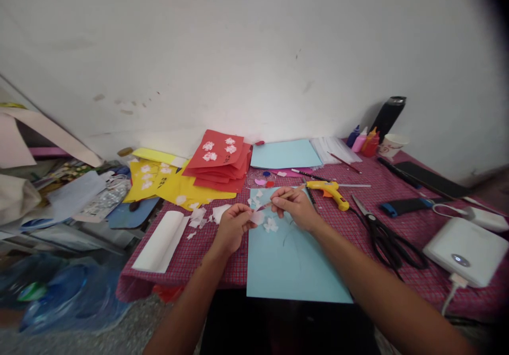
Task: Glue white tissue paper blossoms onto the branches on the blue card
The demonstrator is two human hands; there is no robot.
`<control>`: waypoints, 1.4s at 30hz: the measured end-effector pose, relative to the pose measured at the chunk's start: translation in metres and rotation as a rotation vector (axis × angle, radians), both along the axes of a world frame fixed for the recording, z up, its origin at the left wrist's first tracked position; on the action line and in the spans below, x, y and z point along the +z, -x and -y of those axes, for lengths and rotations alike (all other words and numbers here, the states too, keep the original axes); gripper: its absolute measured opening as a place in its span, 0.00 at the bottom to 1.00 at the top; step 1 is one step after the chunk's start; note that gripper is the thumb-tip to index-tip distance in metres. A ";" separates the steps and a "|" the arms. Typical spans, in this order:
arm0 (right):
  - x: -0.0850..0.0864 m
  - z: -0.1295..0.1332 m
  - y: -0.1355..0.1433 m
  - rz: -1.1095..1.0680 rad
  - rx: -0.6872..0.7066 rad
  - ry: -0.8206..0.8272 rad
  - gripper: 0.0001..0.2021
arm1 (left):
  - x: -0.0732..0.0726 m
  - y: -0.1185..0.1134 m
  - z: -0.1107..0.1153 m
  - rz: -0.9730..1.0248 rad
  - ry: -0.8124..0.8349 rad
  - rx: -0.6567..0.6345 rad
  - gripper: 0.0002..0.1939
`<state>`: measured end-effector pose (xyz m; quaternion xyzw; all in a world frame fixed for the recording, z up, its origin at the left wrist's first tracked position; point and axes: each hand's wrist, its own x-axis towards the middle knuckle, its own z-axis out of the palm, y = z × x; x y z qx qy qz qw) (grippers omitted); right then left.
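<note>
My left hand pinches a small pale piece of paper by its edge. In my right hand is a thin paintbrush, its tip against or just over that paper. Both hands are above a light blue sheet. White paper petals form a small cluster on the sheet, and more scraps lie near its top left. Thin curved lines are drawn below my right hand. Just beyond the sheet sit small blobs of pink, blue and red paint.
Red sheets and yellow sheets with white flowers lie at the back left. A white paper roll is at left. Rightward are a yellow glue gun, black scissors, a white power box, paint bottles and a black flask.
</note>
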<state>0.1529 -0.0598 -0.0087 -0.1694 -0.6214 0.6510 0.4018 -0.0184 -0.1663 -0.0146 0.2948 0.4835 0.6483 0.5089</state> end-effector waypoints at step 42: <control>-0.005 0.001 0.001 0.081 0.095 -0.035 0.13 | -0.007 0.003 0.000 0.113 -0.033 -0.034 0.16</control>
